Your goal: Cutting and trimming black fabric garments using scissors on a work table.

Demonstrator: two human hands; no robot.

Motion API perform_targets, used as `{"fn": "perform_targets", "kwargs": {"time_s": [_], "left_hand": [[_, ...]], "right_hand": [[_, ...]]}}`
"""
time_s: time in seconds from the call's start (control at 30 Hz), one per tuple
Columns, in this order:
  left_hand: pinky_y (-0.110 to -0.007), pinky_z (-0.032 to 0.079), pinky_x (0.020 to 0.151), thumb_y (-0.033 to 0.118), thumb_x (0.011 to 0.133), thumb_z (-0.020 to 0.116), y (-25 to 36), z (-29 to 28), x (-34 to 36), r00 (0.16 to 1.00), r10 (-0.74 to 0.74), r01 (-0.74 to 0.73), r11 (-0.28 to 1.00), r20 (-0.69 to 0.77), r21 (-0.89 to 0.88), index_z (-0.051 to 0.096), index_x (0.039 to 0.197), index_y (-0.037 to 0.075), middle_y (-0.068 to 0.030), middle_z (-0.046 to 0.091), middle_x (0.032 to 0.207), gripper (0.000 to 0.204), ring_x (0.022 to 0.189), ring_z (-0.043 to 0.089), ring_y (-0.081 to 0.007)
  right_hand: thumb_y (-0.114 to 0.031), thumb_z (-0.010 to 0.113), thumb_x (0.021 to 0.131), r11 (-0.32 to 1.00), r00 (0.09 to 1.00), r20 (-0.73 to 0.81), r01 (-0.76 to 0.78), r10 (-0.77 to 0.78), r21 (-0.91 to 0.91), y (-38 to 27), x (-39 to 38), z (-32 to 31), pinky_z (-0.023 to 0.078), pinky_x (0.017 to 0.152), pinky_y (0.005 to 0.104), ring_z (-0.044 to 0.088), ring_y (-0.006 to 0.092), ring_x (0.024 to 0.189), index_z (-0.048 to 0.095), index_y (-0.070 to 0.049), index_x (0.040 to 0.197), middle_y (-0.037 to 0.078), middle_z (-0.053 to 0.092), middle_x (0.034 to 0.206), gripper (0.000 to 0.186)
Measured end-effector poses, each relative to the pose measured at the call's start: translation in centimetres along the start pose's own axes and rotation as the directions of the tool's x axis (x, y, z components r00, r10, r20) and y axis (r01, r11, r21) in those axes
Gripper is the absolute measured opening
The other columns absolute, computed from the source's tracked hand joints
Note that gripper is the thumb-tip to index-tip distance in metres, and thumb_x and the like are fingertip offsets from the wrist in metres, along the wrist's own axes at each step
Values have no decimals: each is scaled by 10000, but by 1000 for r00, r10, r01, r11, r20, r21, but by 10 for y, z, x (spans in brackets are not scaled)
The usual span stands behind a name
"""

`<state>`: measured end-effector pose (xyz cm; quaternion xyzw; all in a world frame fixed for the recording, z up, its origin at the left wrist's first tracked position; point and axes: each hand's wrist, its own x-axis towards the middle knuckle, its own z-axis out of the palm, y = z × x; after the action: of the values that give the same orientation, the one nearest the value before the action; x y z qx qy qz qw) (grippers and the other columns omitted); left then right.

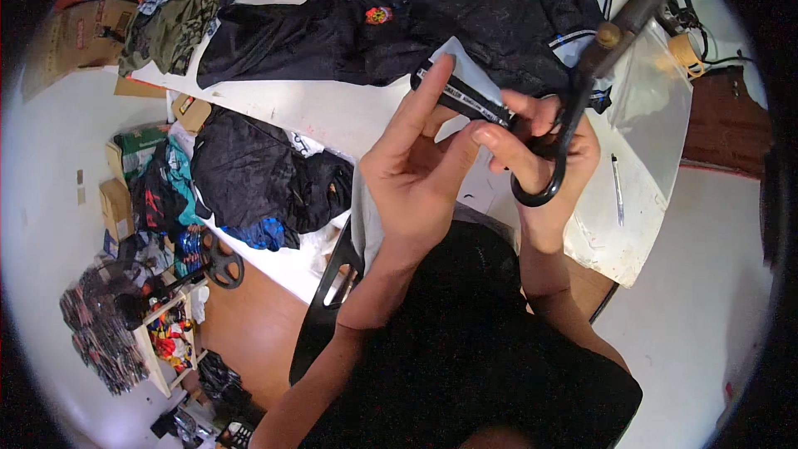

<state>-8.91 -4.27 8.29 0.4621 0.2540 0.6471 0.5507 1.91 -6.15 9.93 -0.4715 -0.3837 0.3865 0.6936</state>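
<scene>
My left hand (411, 170) grips a small black strip (465, 101) with white markings between its raised index finger and its thumb. A pale grey piece of fabric (457, 58) shows along the strip's upper side. My right hand (561, 166) has large dark scissors (575, 108) hanging on its fingers, with the blades pointing up and to the right. The right fingertips also meet the strip's right end, close to the left thumb. Just beyond both hands, a black garment (490, 17) with a small colourful emblem and blue-white trim lies spread on the table.
On the right of the white table (594, 229) lies a pen (618, 191), with clear plastic sheeting (648, 108) and tape rolls (686, 54) farther back. Dark clothes (258, 166) are heaped at the left. A camouflage garment (170, 41) hangs at the far left. A black chair (328, 291) stands near my left forearm.
</scene>
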Motion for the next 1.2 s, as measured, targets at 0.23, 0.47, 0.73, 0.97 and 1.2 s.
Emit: {"fn": "perform_targets", "kwargs": {"time_s": [0.23,0.47,0.73,0.97,1.2], "left_hand": [[-293,479,878,-162,764,569,3,1,-4,994,-103,104,994,-34,30,430,1266,-60,-136,511,1168,531,1046,542,-187],[-295,487,873,-165,757,568,2,-3,1,998,-61,61,997,5,50,401,1284,-64,-146,516,1176,561,1049,542,-191],[-308,532,805,-207,732,538,1,-6,8,988,-148,143,984,-48,-106,329,1312,-84,-195,491,1215,629,988,577,-218],[-247,500,788,-164,756,585,2,-1,7,988,-141,138,989,-61,-42,343,1322,-59,-149,613,1016,625,902,604,-156],[-236,493,772,-150,753,602,1,7,3,992,-105,102,994,-66,-43,372,1308,-56,-126,623,983,607,878,604,-130]], "right_hand": [[28,728,700,998,998,-26,-57,58,38,7,2,-2,442,451,195,562,98,504,462,-42,724,175,654,807,276],[13,703,729,996,993,-115,5,6,90,7,9,-9,435,430,198,550,104,479,420,-71,714,204,658,788,295],[31,704,717,1000,997,-80,9,-9,3,3,6,-14,432,428,195,547,100,481,410,-75,709,197,660,782,312],[59,711,703,995,994,-58,94,-92,34,7,3,-6,449,456,190,563,91,517,419,-44,752,216,656,836,314],[64,703,713,998,996,-66,65,-64,18,8,0,-3,445,452,191,564,91,521,438,-32,765,213,656,837,287]]}}
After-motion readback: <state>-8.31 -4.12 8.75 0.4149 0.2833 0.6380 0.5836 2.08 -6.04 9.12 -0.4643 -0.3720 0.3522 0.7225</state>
